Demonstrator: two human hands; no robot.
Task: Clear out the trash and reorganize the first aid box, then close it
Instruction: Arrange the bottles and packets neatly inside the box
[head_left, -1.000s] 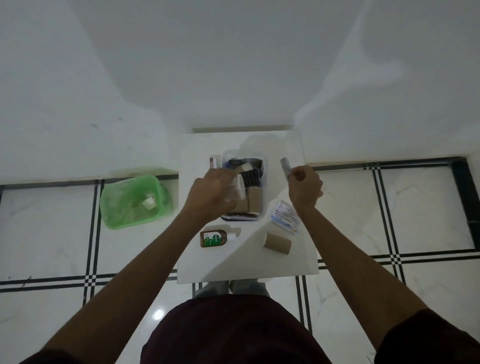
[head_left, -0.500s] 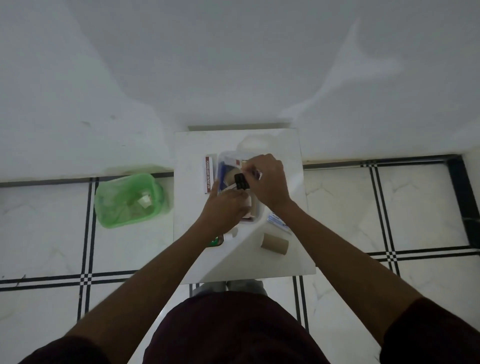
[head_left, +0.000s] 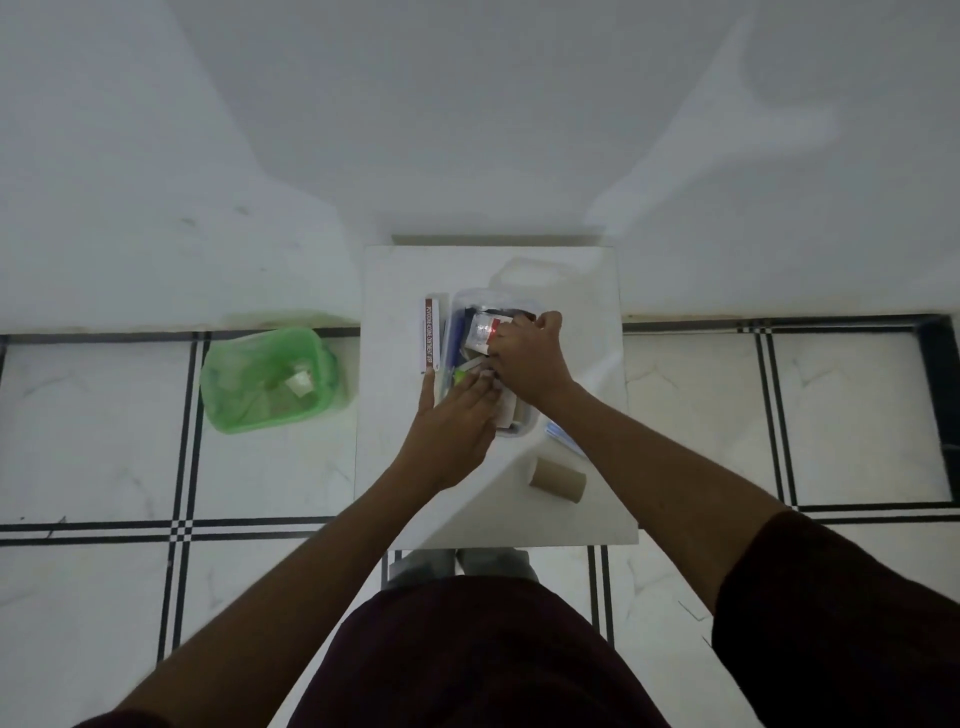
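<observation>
The clear plastic first aid box (head_left: 470, 297) stands in the middle of the small white table (head_left: 582, 519), full of packets and tubes. My right hand (head_left: 527, 364) reaches into the box from the right, its fingers curled on a white and red packet (head_left: 480, 330) at the far end. My left hand (head_left: 449, 423) lies flat over the near half of the box, fingers stretched out on the contents and holding nothing. A long white ointment carton with a red stripe (head_left: 431, 332) lies just left of the box.
A green trash bin (head_left: 234, 410) with scraps in it stands on the tiled floor left of the table. A cardboard roll (head_left: 558, 480) and a blue and white packet (head_left: 563, 441) lie on the table's right side. The clear lid (head_left: 530, 270) rests behind the box.
Both hands have come down into the box. My right hand moved from the table's right side to the box's far end, and my left hand has flattened over the near contents.
</observation>
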